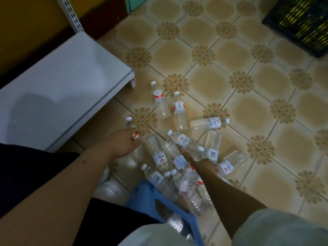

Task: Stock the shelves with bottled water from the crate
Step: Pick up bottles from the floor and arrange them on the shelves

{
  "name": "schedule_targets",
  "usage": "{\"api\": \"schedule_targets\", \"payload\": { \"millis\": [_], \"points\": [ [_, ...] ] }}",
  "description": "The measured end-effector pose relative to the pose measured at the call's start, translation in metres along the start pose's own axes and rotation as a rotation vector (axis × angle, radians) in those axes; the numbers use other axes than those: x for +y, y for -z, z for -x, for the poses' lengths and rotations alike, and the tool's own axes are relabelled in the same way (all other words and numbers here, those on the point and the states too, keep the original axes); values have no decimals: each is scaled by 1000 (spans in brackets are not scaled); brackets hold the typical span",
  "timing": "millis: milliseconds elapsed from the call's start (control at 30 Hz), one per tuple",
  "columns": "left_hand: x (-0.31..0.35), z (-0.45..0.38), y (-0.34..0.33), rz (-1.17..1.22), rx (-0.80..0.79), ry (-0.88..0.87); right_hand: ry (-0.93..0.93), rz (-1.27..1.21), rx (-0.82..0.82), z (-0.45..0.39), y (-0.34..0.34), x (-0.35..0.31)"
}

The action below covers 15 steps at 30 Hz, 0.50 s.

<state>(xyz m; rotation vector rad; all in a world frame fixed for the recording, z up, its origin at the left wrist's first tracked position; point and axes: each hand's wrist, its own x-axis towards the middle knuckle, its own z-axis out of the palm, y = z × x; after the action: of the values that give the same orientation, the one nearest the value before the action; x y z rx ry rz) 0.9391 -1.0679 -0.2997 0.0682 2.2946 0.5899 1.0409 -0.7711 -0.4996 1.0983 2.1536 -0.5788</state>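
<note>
Several clear water bottles (180,112) with white caps and red-and-white labels lie scattered on the tiled floor. A blue crate (142,194) lies at the bottom centre with bottles spilling from its mouth. My left hand (122,142) grips one bottle (129,121) just below its neck; the label shows between my fingers. My right hand (204,161) reaches into the pile beside a lying bottle (184,142). Its fingers are hidden among the bottles. The white bottom shelf (62,82) stands bare to the left of the pile.
A perforated white shelf upright (71,15) rises at the back left against a yellow wall. A black crate (300,23) sits on the floor at the top right. Patterned beige tiles (230,68) stretch between it and the bottles.
</note>
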Motion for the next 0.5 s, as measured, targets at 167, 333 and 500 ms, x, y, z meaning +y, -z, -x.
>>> {"api": "schedule_targets", "payload": {
  "millis": [167,333,500],
  "points": [
    [-7,3,1,-29,29,28,100,-115,-99,-6,-10,-25],
    [-7,5,1,7,42,33,396,9,-108,17,-2,-31],
    [-3,9,-2,118,32,28,685,-85,-196,74,17,-50]
  ]
}}
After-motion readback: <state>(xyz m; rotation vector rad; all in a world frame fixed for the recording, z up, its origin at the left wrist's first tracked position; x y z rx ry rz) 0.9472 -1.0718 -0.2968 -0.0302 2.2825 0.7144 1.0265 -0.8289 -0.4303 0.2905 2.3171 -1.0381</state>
